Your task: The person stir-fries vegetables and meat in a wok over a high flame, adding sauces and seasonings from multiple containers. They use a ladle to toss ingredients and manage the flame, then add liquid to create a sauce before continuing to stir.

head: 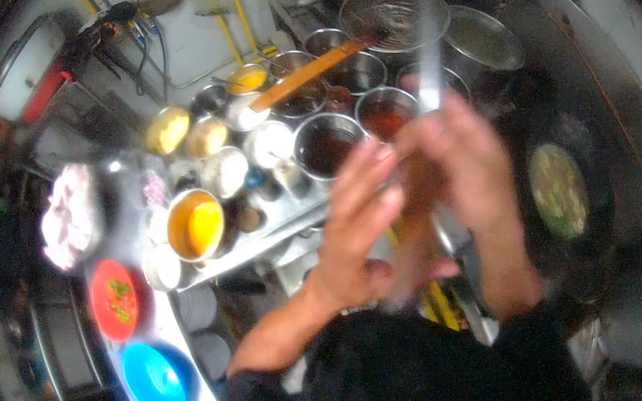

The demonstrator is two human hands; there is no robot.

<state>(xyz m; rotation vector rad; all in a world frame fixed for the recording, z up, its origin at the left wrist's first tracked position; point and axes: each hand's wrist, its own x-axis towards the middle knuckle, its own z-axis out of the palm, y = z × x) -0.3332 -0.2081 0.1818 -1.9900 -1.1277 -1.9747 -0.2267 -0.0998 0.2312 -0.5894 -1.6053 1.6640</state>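
Observation:
Blurred by motion, my right hand [470, 156] grips the pale handle of what looks like a metal ladle [430, 64], which rises toward a shiny rounded metal bowl at the top. My left hand [343, 238] is beside it with bent, partly spread fingers. A blurred brownish shape between the hands cannot be identified, nor whether the left hand holds it. Just beyond the hands are a metal pot of dark liquid [328, 145] and a pot of reddish sauce [386, 116]. A wire strainer [395, 16] with a wooden handle [309, 75] lies across several pots.
At left stand a yellow-filled metal pot [196, 224], a red plate with green pieces [115, 300], a blue bowl [155, 381] and a heap of pale food [71, 217]. A dark wok with pale and green food [558, 191] is at right. A metal tray's edge [251, 241] crosses the middle.

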